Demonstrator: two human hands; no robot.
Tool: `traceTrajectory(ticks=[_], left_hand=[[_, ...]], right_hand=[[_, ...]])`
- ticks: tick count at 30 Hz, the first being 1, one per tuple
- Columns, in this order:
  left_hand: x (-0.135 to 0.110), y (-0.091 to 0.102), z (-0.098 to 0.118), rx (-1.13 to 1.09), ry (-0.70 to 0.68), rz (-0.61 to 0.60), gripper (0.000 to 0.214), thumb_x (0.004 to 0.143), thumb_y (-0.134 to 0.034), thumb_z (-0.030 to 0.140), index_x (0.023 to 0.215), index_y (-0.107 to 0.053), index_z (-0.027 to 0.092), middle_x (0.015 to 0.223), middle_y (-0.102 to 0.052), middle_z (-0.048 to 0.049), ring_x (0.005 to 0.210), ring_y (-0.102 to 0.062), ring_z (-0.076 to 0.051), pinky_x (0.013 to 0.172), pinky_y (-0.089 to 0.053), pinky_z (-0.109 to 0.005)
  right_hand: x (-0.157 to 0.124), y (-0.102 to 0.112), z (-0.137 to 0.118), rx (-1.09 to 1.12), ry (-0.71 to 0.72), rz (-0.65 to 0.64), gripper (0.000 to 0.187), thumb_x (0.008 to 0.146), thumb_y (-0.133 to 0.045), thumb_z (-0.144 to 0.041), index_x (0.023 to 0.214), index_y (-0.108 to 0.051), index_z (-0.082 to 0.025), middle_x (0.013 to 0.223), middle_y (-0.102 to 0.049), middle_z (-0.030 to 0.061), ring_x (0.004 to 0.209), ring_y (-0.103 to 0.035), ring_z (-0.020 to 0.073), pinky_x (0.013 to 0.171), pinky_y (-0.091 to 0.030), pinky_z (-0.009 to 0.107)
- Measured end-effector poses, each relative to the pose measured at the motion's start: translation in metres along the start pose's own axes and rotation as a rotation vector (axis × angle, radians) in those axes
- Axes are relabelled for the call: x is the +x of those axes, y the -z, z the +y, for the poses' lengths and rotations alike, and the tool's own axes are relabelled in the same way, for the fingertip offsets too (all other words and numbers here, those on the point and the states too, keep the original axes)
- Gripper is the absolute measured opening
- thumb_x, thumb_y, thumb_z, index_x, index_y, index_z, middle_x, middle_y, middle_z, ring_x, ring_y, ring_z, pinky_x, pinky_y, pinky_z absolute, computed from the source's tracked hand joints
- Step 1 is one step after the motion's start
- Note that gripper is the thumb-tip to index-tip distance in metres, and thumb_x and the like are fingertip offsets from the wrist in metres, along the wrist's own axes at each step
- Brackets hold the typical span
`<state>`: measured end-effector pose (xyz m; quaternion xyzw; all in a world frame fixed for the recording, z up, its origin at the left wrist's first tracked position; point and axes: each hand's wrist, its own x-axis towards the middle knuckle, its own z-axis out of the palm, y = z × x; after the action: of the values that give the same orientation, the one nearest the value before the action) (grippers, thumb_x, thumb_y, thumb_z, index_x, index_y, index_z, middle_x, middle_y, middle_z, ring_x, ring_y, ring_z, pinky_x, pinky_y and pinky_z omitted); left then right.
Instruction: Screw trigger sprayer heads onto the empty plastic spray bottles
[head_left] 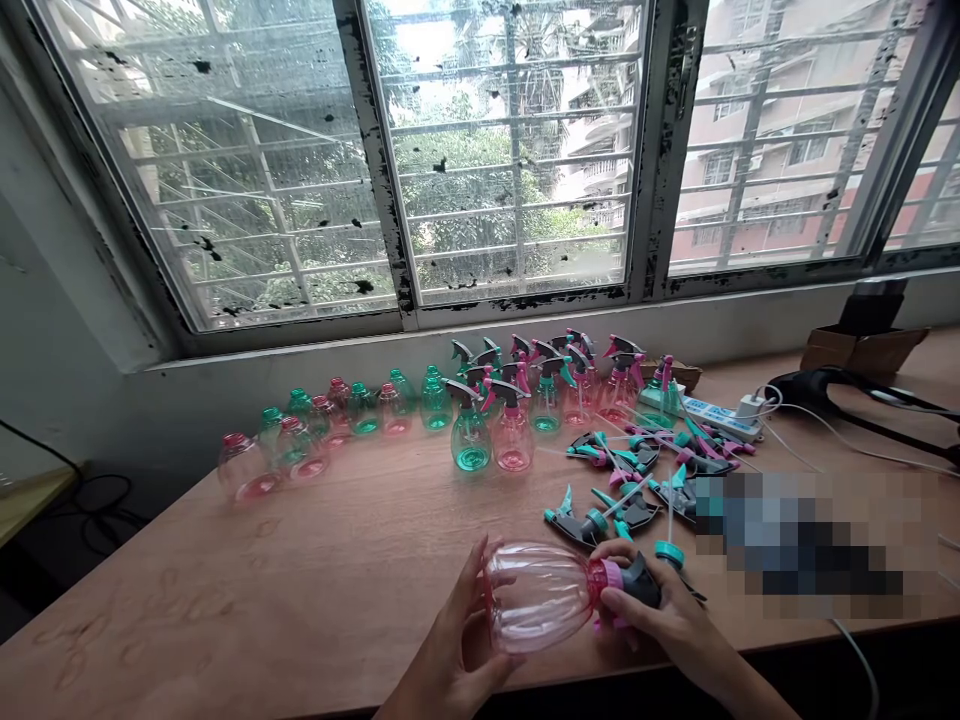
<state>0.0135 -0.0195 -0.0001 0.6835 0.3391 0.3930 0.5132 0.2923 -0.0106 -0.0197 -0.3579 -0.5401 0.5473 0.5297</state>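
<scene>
A clear pink spray bottle [536, 598] lies sideways between my hands, above the table's front edge. My left hand [466, 620] wraps round its base. With my right hand [652, 600] I grip the dark grey spray head with its pink collar [613, 574], which sits at the bottle's neck; how far it is screwed on I cannot tell. Just beyond my right hand lie loose grey and teal trigger spray heads [592, 525], one with a teal collar [669, 553] and its tube pointing away.
Open pink and green bottles [304, 450] stand at the back left. Bottles with spray heads [513, 435] stand at the back middle. More loose heads [675, 445] lie to the right, near a power strip [720, 417], a cable and a black strap-like object [832, 390]. Part of the right side is blurred.
</scene>
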Motion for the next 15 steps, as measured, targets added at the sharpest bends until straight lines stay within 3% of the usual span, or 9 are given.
traceTrajectory(ticks=[3, 7, 12, 15], left_hand=[[0.0004, 0.0001, 0.0013, -0.032, 0.013, -0.014, 0.102, 0.083, -0.078, 0.036, 0.157, -0.009, 0.040, 0.166, -0.026, -0.0080, 0.142, -0.043, -0.033, 0.119, -0.031, -0.051], [0.0021, -0.0012, 0.0031, -0.088, 0.014, -0.027, 0.097, 0.084, -0.078, 0.035, 0.157, -0.014, 0.038, 0.167, -0.022, -0.0071, 0.148, -0.034, -0.033, 0.120, -0.030, -0.050], [0.0023, -0.0015, -0.0026, -0.043, -0.056, 0.009, 0.084, 0.089, -0.071, 0.038, 0.153, -0.018, 0.049, 0.167, -0.024, -0.0029, 0.141, -0.045, -0.030, 0.114, -0.040, -0.047], [0.0010, -0.0003, -0.0026, -0.037, -0.023, -0.004, 0.084, 0.091, -0.068, 0.041, 0.154, -0.012, 0.049, 0.164, -0.029, -0.0044, 0.134, -0.053, -0.028, 0.112, -0.042, -0.047]], right_hand=[[0.0000, 0.0003, 0.0007, 0.003, -0.001, -0.014, 0.035, 0.083, -0.077, -0.044, 0.104, -0.060, -0.021, 0.071, -0.070, -0.0006, 0.053, -0.059, 0.0125, 0.045, -0.047, 0.020], [0.0000, -0.0001, 0.0008, 0.006, -0.006, -0.022, 0.036, 0.083, -0.078, -0.043, 0.106, -0.061, -0.021, 0.078, -0.070, 0.0002, 0.056, -0.063, 0.0136, 0.045, -0.048, 0.020], [-0.0001, 0.0003, 0.0013, 0.009, -0.002, -0.016, 0.035, 0.084, -0.078, -0.042, 0.106, -0.060, -0.021, 0.071, -0.070, -0.0008, 0.055, -0.061, 0.0125, 0.046, -0.048, 0.019], [0.0001, 0.0009, 0.0018, 0.006, -0.009, -0.027, 0.036, 0.083, -0.077, -0.043, 0.105, -0.059, -0.021, 0.071, -0.070, -0.0007, 0.054, -0.061, 0.0124, 0.046, -0.048, 0.019]])
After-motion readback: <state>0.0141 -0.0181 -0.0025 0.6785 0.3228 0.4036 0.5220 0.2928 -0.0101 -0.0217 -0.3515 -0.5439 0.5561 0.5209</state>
